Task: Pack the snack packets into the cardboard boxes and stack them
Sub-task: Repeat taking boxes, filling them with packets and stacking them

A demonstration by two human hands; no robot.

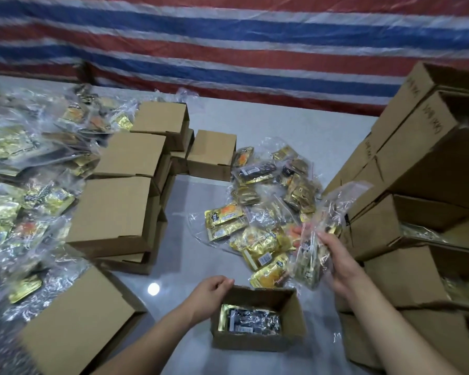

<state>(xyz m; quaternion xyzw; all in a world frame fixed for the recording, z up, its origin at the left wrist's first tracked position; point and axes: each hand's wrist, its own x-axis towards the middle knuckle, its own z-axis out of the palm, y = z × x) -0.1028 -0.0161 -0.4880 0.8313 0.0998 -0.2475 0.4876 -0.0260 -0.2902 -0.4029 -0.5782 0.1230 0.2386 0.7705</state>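
A red, white and blue striped tarpaulin [228,44] hangs as the back wall behind a pale grey, glossy table [282,125], where one round light glare [153,289] shines near the front.

At the near edge stands a small open cardboard box [257,320], already holding clear-wrapped snack packets at its bottom. The left hand [210,295] grips its far left corner, fingers curled over the rim. The right hand [336,262] pinches a clear bag of packets [317,239], held up off the table just right of and beyond the box, thumb on the near face and fingers behind.

Beyond the box, a loose pile of gold snack packets [266,212] spreads across the middle of the table, touching the held bag's lower end; too many overlap to count. A far larger heap of bagged packets [19,185] covers the left side, blurred.

Closed boxes stand between that heap and the middle pile: three in a stepped row of stacks [119,196], one lone box [211,154] behind the pile, and a big one [76,320] at the near left, beside the left forearm. On the right, a wall of stacked open boxes [417,185] rises on its side, at least six mouths showing, some with packets inside, crowding close against the right arm
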